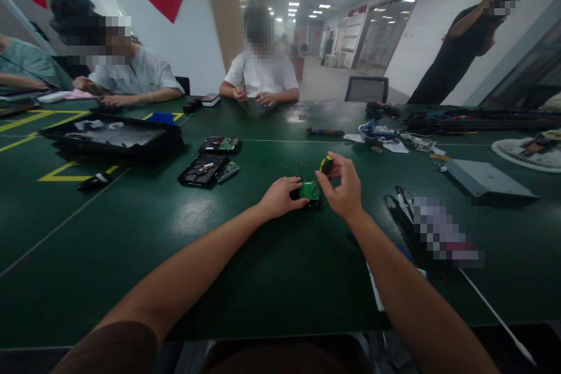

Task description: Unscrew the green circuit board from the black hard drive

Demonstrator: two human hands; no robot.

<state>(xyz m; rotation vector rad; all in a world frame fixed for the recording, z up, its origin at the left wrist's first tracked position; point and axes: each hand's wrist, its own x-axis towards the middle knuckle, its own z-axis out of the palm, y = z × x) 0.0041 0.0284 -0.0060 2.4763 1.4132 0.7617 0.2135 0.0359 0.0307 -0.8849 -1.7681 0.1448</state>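
As my left hand (283,197) clasps the hard drive (309,189), my right hand (344,188) grips the screwdriver (325,164) | likely screw-turning — direction unclear | next turn seems to need steady pressure

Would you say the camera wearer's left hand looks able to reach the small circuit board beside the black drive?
Probably yes: only flat tabletop shows between the left hand and the small circuit board, though that hand would first have to release the green-boarded device it is holding.
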